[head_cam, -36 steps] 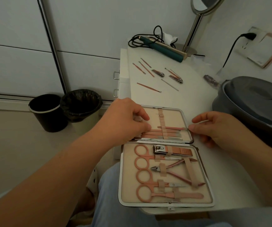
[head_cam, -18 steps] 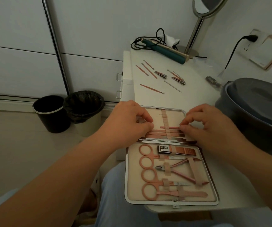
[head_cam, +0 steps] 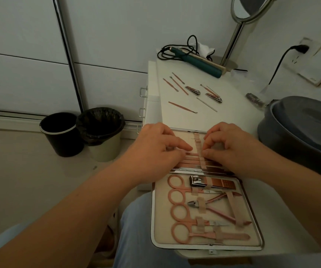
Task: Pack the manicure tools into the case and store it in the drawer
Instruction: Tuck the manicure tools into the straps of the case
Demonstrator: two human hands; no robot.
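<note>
The open manicure case (head_cam: 160, 215) lies at the near end of the white table (head_cam: 231, 117). Its lower half holds pink-handled scissors (head_cam: 177, 194), a clipper (head_cam: 198, 181) and nippers under elastic loops. My left hand (head_cam: 157, 151) and my right hand (head_cam: 233, 149) sit on the upper half, either side of the vertical elastic strap (head_cam: 198, 144). Their fingertips pinch a thin rose-gold tool (head_cam: 193, 154) that runs under the strap, above several flat tools lying there. Loose on the far tabletop are two clippers (head_cam: 193, 90) and several thin sticks (head_cam: 183, 107).
Drawer handles (head_cam: 142, 92) show on the table's left side. Two bins (head_cam: 62, 133) stand on the floor to the left. A grey lidded tub (head_cam: 301, 130) fills the right side. A green corded hair tool (head_cam: 198, 61) and a mirror stand (head_cam: 231, 45) are at the back.
My right hand has come in from the case's right edge to the strap, carrying a thin tool. My left hand has stayed on the upper half.
</note>
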